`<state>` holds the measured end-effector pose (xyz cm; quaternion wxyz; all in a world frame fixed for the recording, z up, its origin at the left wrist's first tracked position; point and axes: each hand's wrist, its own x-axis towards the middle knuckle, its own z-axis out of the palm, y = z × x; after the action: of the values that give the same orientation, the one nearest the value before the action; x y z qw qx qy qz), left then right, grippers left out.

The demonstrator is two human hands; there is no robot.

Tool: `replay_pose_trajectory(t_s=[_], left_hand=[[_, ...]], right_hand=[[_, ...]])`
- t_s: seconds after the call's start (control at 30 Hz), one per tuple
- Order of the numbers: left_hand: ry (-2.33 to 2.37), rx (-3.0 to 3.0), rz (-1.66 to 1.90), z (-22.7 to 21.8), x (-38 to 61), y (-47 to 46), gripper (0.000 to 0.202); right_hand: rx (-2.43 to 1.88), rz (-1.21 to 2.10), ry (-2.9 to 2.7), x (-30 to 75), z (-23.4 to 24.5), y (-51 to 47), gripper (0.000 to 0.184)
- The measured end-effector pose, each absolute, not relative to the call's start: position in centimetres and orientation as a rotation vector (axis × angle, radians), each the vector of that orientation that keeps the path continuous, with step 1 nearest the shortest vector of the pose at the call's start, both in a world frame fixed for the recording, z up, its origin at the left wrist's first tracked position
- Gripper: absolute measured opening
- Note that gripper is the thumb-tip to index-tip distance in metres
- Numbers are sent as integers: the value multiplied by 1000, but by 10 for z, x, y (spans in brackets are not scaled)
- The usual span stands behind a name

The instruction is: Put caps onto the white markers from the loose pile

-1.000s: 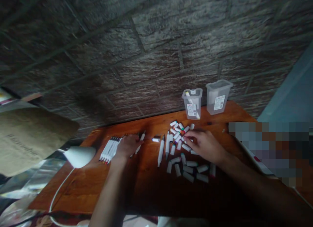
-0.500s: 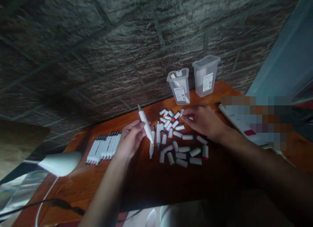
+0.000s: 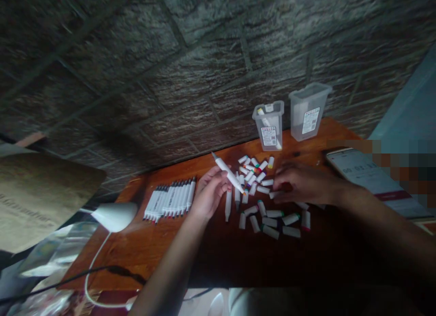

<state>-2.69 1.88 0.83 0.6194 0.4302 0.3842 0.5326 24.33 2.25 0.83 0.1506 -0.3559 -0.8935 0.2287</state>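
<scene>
Here, the left hand (image 3: 213, 193) pinches a marker (image 3: 229, 174) slanting lengthwise down rightward, toward caps (image 3: 267, 182) beside the right hand (image 3: 301, 184), whose grip I can't tell.

The left hand (image 3: 213, 193) pinches between thumb and fingers, its forearm (image 3: 177, 257) slanting from near. The right hand (image 3: 296, 183) points left, fingers curled.

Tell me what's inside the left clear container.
The left container holds a slanting white pen-like item with a yellow end; the container's label hides what sits directly behind.
</scene>
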Motion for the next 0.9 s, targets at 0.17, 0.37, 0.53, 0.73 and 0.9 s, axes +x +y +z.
replay_pose_trajectory(t_s=[0.17,0.37,0.53,0.73,0.9], left_hand=[[887,1003,1247,6,-27,22,23],[891,1034,1256,5,-27,22,22],[947,1041,1237,6,-26,22,26],[937,1043,1276,4,-21,21,19],[913,1015,1306,4,-21,23,14]], right_hand=[[-1028,610,-2496,239,12,19,12],[-919,711,-2238,227,14,13,17],[-984,670,-2144,221,6,13,15],[-1011,593,-2128,223,4,16,21],[-1083,578,-1997,224,-2,20,21]])
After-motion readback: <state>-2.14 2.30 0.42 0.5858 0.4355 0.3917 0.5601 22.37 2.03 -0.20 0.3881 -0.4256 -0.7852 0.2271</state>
